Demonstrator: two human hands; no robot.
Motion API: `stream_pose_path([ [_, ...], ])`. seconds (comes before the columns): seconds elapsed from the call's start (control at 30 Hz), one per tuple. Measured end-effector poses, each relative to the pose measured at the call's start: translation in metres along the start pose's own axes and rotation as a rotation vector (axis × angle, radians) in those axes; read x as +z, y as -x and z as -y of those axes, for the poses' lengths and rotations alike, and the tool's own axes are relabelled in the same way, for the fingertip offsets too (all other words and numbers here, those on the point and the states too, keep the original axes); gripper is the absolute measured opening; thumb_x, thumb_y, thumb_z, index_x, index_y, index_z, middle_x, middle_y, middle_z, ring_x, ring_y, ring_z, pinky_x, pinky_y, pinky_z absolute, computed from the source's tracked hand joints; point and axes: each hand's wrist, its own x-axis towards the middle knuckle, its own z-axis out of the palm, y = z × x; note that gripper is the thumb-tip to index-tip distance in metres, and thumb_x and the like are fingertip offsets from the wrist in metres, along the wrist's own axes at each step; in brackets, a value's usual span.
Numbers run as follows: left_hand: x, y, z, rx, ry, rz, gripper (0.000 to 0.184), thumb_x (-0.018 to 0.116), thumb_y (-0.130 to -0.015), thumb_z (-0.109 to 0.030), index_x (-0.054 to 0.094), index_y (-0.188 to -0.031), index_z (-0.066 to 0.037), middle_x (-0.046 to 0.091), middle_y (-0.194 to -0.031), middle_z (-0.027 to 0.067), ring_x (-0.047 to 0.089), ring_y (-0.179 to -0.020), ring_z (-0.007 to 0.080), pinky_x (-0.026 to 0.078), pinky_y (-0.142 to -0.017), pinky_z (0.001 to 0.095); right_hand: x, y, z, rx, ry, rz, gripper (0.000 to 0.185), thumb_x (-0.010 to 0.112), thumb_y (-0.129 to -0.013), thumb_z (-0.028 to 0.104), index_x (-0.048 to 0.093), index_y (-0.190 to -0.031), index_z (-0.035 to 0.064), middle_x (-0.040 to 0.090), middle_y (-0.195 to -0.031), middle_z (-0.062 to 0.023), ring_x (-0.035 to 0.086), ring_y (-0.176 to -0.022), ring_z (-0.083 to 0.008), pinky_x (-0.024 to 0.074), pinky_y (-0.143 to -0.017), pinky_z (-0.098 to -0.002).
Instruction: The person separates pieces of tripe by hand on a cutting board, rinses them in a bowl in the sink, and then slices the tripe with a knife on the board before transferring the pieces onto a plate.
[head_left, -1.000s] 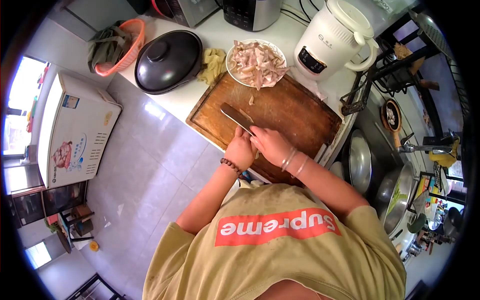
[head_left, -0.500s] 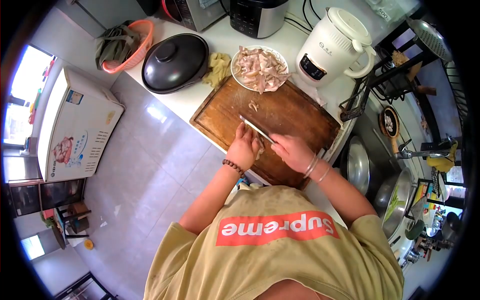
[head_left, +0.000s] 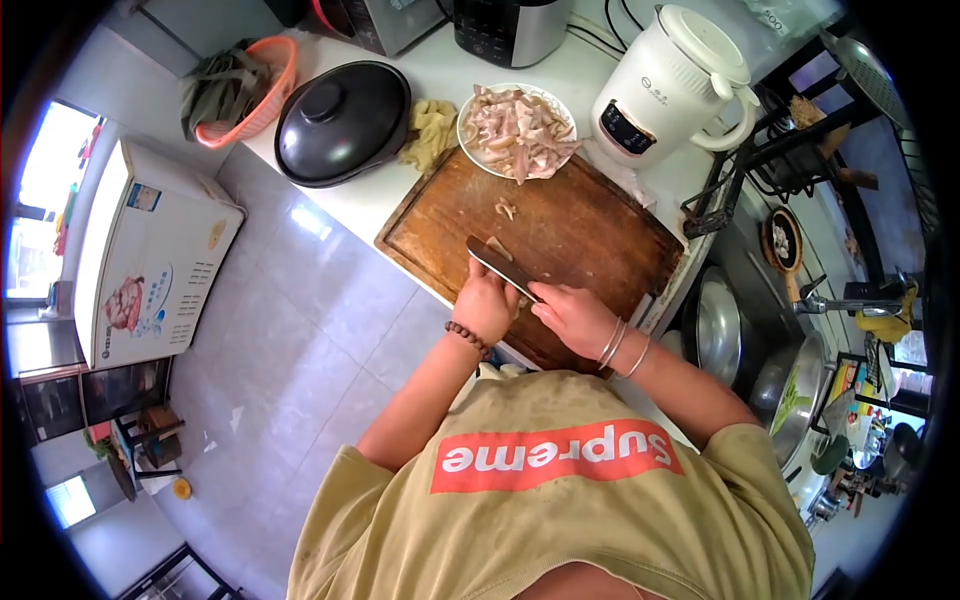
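Knife has turned broadside, handle hidden in the right hand.

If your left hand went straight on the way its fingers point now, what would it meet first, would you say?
Most likely the blade of the knife, which lies across just ahead of the left hand's fingertips; whether they already touch is hard to tell from above.
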Motion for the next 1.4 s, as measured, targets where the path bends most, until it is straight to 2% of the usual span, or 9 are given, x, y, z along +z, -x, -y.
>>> stream_pose_path([
  [0.23,0.004,0.001,0.008,-0.044,0.040,0.072,0.026,0.048,-0.078,-0.014,0.052,-0.100,0.000,0.051,-0.103,0.0212,0.043,-0.104,0.0354,0.045,-0.080,0.0389,0.017,-0.041,-0.003,0.006,-0.059,-0.035,0.018,0.048,-0.083,0.017,0.048,-0.091,0.0013,0.055,-0.075,-0.0213,0.053,-0.073,-0.0398,0.0425,-0.061,-0.0453],
  [0.5,0.011,0.009,0.003,-0.075,0.129,-0.212,0.030,0.050,-0.080,-0.017,0.052,-0.102,0.003,0.047,-0.105,0.0212,0.050,-0.093,0.0374,0.045,-0.077,0.0389,-0.002,-0.049,0.001,0.168,-0.161,0.033,0.019,0.047,-0.083,0.018,0.052,-0.093,0.0020,0.057,-0.076,-0.0217,0.055,-0.072,-0.0382,0.0442,-0.060,-0.0435],
  [0.57,0.009,0.010,0.003,-0.071,0.127,-0.214,0.032,0.051,-0.079,-0.017,0.052,-0.103,0.004,0.046,-0.106,0.0213,0.051,-0.092,0.0370,0.045,-0.077,0.0388,-0.002,-0.040,-0.009,0.066,0.015,-0.155,0.019,0.047,-0.083,0.017,0.053,-0.093,0.0025,0.057,-0.075,-0.0209,0.055,-0.071,-0.0370,0.0448,-0.059,-0.0416],
  [0.97,0.015,0.010,0.009,-0.067,0.087,-0.143,0.020,0.053,-0.075,-0.011,0.057,-0.093,-0.003,0.055,-0.094,0.0163,0.047,-0.092,0.0340,0.043,-0.077,0.0385,-0.033,0.018,0.008,0.038,-0.026,0.081,0.026,0.052,-0.082,0.015,0.051,-0.101,-0.0025,0.057,-0.086,-0.0214,0.056,-0.079,-0.0354,0.0455,-0.067,-0.0379],
  [1.03,0.013,0.010,0.008,-0.083,0.106,-0.134,0.020,0.053,-0.075,-0.011,0.057,-0.093,-0.003,0.054,-0.095,0.0167,0.048,-0.092,0.0341,0.044,-0.077,0.0385,-0.034,0.012,0.004,0.071,-0.085,0.175,0.028,0.049,-0.084,0.015,0.050,-0.106,-0.0022,0.058,-0.073,-0.0134,0.055,-0.051,-0.0174,0.0448,-0.050,-0.0285],
  [1.23,0.010,0.011,0.005,-0.131,0.168,-0.185,0.020,0.055,-0.074,-0.012,0.057,-0.090,0.000,0.052,-0.099,0.0187,0.052,-0.084,0.0346,0.046,-0.071,0.0378,-0.029,-0.009,-0.003,0.055,-0.085,0.231,0.028,0.048,-0.085,0.017,0.051,-0.107,-0.0007,0.057,-0.068,-0.0110,0.054,-0.049,-0.0149,0.0444,-0.049,-0.0277],
  [1.27,0.009,0.011,0.004,-0.125,0.178,-0.204,0.021,0.056,-0.074,-0.012,0.057,-0.090,0.001,0.052,-0.099,0.0193,0.053,-0.082,0.0348,0.046,-0.070,0.0375,-0.026,-0.013,-0.003,0.057,-0.086,0.232,0.028,0.048,-0.085,0.017,0.051,-0.107,-0.0007,0.057,-0.068,-0.0110,0.054,-0.049,-0.0149,0.0444,-0.049,-0.0277],
  [1.33,0.008,0.011,0.004,-0.146,0.163,-0.163,0.021,0.056,-0.074,-0.013,0.057,-0.090,0.001,0.051,-0.099,0.0197,0.054,-0.082,0.0346,0.047,-0.070,0.0372,-0.016,-0.021,-0.001,0.161,-0.059,0.190,0.028,0.049,-0.084,0.021,0.052,-0.100,-0.0006,0.057,-0.081,-0.0214,0.056,-0.075,-0.0365,0.0448,-0.063,-0.0396],
  [1.4,0.007,0.011,0.003,-0.164,0.144,-0.124,0.022,0.056,-0.074,-0.013,0.057,-0.091,0.001,0.051,-0.098,0.0200,0.054,-0.081,0.0345,0.047,-0.069,0.0368,-0.007,-0.035,0.002,0.105,-0.080,0.148,0.027,0.049,-0.084,0.021,0.053,-0.099,-0.0001,0.057,-0.081,-0.0212,0.056,-0.075,-0.0365,0.0446,-0.063,-0.0401],
])
